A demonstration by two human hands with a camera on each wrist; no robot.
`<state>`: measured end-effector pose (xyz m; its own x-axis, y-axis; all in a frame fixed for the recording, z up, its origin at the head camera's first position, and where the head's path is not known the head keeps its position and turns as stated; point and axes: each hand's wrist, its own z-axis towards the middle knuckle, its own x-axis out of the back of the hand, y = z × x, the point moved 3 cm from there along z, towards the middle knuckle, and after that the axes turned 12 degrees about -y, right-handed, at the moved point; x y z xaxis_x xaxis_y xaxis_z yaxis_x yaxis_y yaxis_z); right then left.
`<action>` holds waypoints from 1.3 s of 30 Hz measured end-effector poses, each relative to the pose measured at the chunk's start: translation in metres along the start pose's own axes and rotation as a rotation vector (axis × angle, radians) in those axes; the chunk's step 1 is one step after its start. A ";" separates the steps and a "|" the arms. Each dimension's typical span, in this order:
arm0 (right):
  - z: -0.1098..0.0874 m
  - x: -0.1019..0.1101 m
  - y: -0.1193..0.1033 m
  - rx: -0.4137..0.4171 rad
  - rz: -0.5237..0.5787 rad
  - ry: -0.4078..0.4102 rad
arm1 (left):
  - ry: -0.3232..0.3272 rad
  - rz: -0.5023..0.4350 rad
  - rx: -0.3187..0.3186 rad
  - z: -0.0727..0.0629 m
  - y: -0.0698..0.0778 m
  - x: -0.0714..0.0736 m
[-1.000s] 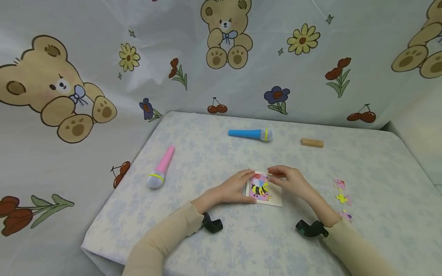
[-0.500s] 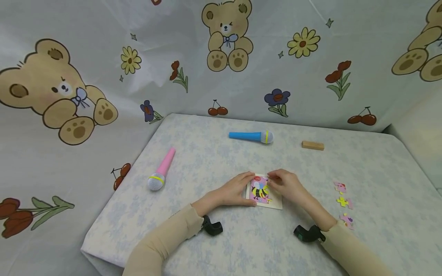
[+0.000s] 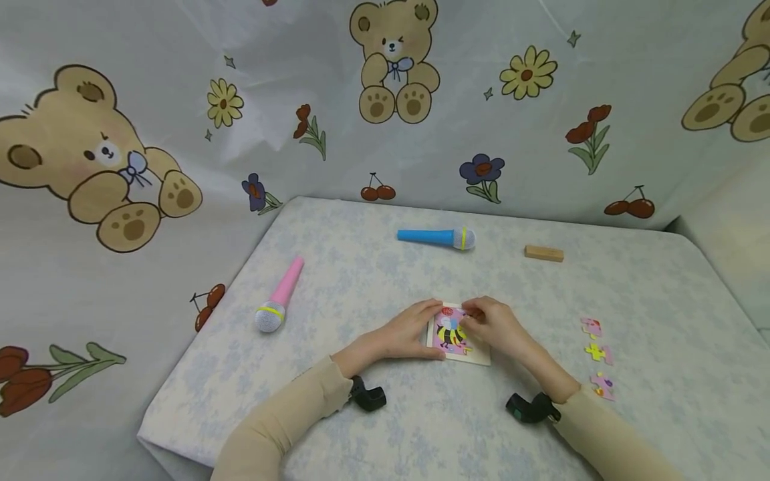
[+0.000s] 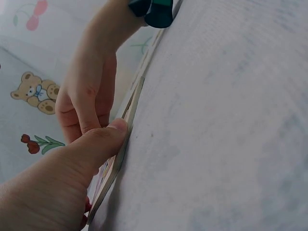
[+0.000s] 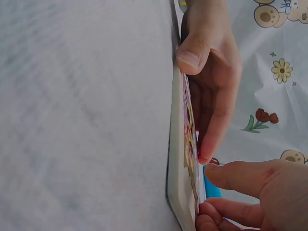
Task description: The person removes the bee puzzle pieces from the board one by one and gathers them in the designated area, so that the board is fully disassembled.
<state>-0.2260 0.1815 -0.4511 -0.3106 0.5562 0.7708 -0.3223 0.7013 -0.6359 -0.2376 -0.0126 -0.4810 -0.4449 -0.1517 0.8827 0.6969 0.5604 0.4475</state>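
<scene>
In the head view a bee jigsaw puzzle [image 3: 450, 339] lies in its pale board [image 3: 480, 353], the right part of which is bare. My left hand [image 3: 406, 332] holds the board by its left side, thumb on the near edge and fingers at the far edge. Over the board's upper right, my right hand [image 3: 498, 326] has its thumb and curled fingers at a puzzle piece [image 5: 194, 185], mostly hidden from above. The right wrist view shows this piece's edge standing slightly off the board. Three loose puzzle pieces [image 3: 597, 353] lie to the right.
A blue toy microphone [image 3: 428, 236] lies at the back of the table [image 3: 361, 267], and a pink toy microphone [image 3: 285, 287] at the left. A small wooden block [image 3: 544, 253] sits at the back right. A bear-print cloth [image 3: 337, 100] hangs behind.
My right hand has shifted slightly left over the board, and its fingers have drawn closer together. The left hand keeps its hold on the board. The loose pieces stay put.
</scene>
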 end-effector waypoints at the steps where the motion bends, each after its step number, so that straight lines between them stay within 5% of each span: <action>1: 0.001 0.000 -0.001 -0.011 0.004 -0.003 | 0.000 -0.001 0.002 0.000 0.000 0.000; 20: 0.004 -0.002 0.002 -0.073 0.048 0.014 | -0.001 0.001 0.000 0.000 0.000 0.001; 39: 0.007 -0.004 -0.002 0.101 -0.041 0.064 | 0.011 0.003 -0.006 0.000 0.000 0.002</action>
<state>-0.2302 0.1747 -0.4534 -0.2386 0.5578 0.7949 -0.4232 0.6770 -0.6021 -0.2388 -0.0129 -0.4797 -0.4365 -0.1591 0.8855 0.7015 0.5562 0.4457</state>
